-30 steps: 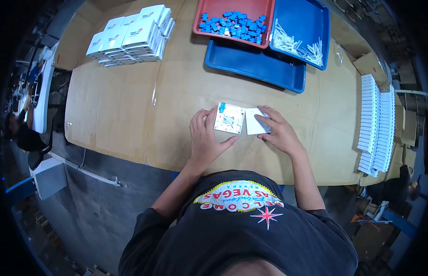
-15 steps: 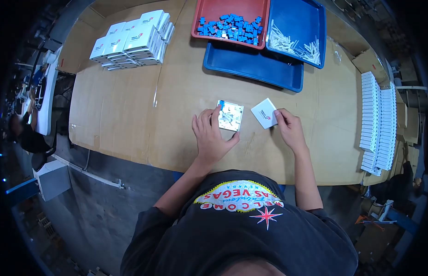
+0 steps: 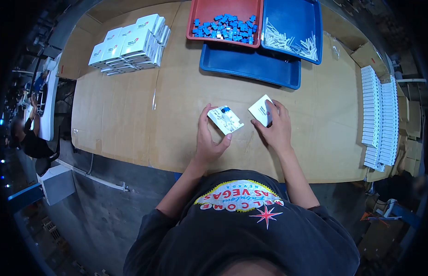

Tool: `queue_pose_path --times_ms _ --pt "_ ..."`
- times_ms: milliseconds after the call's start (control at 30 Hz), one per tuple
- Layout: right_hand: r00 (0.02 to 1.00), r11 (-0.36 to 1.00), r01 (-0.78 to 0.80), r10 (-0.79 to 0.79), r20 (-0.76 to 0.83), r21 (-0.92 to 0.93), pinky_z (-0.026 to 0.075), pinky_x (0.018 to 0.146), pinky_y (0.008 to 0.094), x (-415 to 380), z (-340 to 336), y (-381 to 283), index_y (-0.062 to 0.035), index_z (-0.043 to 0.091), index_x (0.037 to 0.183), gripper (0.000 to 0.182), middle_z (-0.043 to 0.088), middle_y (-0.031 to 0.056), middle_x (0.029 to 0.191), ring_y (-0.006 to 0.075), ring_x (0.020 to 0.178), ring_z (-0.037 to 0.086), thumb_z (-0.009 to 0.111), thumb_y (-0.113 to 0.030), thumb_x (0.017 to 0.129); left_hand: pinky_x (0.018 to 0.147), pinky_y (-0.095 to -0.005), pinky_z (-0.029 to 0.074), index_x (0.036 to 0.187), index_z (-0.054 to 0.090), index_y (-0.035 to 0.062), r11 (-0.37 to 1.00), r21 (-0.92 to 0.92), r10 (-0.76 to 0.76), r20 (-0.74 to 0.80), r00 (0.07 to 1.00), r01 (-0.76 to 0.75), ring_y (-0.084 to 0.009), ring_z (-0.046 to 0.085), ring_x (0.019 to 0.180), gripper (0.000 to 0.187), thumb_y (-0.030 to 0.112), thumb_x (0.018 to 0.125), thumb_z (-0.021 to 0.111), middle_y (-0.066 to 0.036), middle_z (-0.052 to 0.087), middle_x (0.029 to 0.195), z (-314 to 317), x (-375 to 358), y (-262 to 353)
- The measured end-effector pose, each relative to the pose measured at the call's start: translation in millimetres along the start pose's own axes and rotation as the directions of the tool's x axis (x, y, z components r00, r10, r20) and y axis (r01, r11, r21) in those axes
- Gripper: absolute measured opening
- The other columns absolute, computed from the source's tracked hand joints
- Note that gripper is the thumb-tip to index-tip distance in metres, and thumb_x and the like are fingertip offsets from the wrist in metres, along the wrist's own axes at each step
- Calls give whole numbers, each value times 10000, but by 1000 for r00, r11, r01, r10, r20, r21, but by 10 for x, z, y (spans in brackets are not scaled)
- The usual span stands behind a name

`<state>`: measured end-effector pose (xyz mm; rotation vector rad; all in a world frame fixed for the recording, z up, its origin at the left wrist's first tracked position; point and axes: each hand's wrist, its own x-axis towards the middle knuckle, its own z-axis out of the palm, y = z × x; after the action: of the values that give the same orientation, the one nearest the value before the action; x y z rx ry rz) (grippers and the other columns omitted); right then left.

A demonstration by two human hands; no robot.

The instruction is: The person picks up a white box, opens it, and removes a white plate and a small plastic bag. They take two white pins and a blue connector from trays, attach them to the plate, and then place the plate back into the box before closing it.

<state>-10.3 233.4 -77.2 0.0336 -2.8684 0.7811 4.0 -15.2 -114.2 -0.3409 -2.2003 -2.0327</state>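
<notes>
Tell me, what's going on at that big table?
Someone is handling two white pieces. The left hand holds a white case with a blue part in it, and the right hand holds a printed white square, apart from the case. Beyond them, a red tray holds blue parts, and a blue tray holds white sticks. White boxes are stacked at the far left.

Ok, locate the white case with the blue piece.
In the head view, the white case is in the left hand, left of the printed square in the right hand.
</notes>
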Motion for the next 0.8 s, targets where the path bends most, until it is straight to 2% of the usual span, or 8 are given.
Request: queue_pose_path --times_ms 167,333,400,500,600,700,767,800 --pt "996 992 88 -89 4 85 461 1103 478 47 5 68 -45 611 1398 701 564 184 1444 395 1315 546 894 -231 785 1183 -456 404 1637 127 -18 899 -405 -171 22 985 165 -354 539 1380 873 267 978 623 -275 505 1471 59 54 201" --pt "962 907 266 -227 -151 327 435 1150 478 180 -340 -129 -51 604 1417 742 555 179 1504 387 1395 514 920 -154 754 1140 -482 485 1629 242 8 515 -778 -373 174 911 359 -357 597 1347 715 471 1088 312 -306 593 1407 68 118 369" --pt "921 874 363 -284 -268 322 427 1160 482 222 -469 -182 -53 602 1424 761 552 174 1525 384 1419 502 929 -144 744 1102 -477 527 1590 367 10 430 -814 -419 205 885 392 -357 630 1304 740 537 1103 187 -288 617 1392 91 132 425" --pt "891 872 413 -327 -315 263 421 1167 493 258 -575 -219 -53 604 1428 764 549 173 1539 382 1438 491 932 -139 742 1082 -470 535 1564 423 9 396 -807 -410 272 871 438 -339 665 1248 755 549 1106 161 -265 648 1362 70 143 428" --pt "920 847 368 -273 -282 383 412 1183 486 255 -525 -202 -50 601 1434 767 549 174 1538 378 1447 488 923 -95 739 1049 -472 537 1521 496 -3 357 -805 -488 272 829 474 -346 694 1173 847 650 1082 184 -251 682 1320 112 172 495" --pt "960 764 270 -165 -227 586 409 1193 498 203 -425 -163 -70 522 1518 704 541 174 1542 377 1439 500 821 -183 891 1015 -473 548 1495 522 -6 305 -813 -545 278 791 496 -360 706 1123 854 662 1079 188 -247 691 1311 120 198 531" --pt "990 123 -109 106 96 986 409 1197 511 186 -343 -199 -98 438 1580 675 532 173 1547 383 1420 517 697 -275 982 988 -487 556 1482 533 4 261 -812 -580 301 757 523 -360 708 1104 862 681 1074 188 -241 688 1319 115 183 497" --pt "944 -276 -260 129 304 925 409 1200 517 182 -303 -224 -112 396 1611 663 528 172 1549 386 1411 525 635 -320 1028 975 -494 560 1475 538 9 238 -810 -596 314 739 537 -360 708 1094 866 690 1071 188 -238 687 1323 110 181 479"
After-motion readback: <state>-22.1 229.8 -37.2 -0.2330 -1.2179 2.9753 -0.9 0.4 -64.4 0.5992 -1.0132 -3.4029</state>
